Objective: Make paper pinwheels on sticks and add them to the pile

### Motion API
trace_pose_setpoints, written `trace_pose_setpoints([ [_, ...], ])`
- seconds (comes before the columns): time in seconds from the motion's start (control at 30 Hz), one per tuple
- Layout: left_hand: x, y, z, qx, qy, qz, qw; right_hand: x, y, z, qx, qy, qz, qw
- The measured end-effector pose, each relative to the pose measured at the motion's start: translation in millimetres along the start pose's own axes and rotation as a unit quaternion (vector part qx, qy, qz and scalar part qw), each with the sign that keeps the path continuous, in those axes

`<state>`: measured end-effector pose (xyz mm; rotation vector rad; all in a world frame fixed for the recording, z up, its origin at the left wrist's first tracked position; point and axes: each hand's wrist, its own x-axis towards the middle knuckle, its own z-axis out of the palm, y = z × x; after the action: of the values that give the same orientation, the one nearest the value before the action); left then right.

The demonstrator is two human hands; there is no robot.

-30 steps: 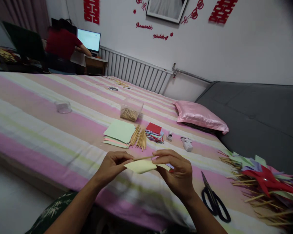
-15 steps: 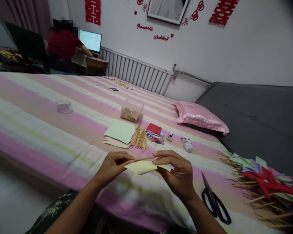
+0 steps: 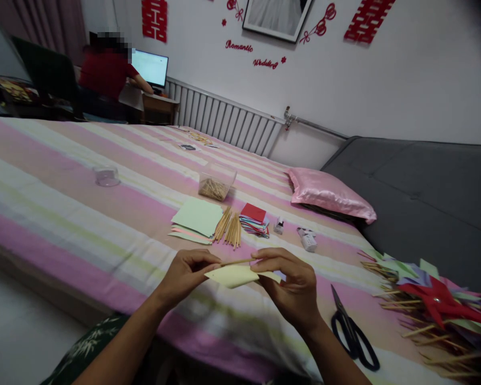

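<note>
I see no shift: left hand [image 3: 186,274], right hand [image 3: 292,286] pinch yellow paper [image 3: 232,276], stick [image 3: 238,262], left of scissors [image 3: 344,315]; work seems paused.

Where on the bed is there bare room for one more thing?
The striped cover is bare left of the green paper stack, nearer than the round container, and between the clear box and the pink pillow. It is crowded where wooden sticks lie between that stack and the red-topped stack, and at the pinwheel pile.
</note>
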<state>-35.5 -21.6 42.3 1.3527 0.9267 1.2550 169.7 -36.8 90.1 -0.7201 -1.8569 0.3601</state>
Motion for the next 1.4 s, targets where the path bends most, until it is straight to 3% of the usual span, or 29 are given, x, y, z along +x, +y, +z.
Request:
trace_pose_setpoints([
  [0.57,0.9,1.4,-1.5,0.015,0.023,0.045,0.999,0.5,-1.3,0.2,0.007,0.009,-0.005,1.000],
  [0.87,-1.2,4.6,0.6,-0.019,0.015,0.033,0.999,1.7,-2.5,0.8,0.013,0.020,-0.005,1.000],
  [1.4,-2.0,2.6,-2.3,0.004,0.009,0.045,0.999,-2.7,-3.5,0.8,0.042,0.019,0.023,0.999],
])
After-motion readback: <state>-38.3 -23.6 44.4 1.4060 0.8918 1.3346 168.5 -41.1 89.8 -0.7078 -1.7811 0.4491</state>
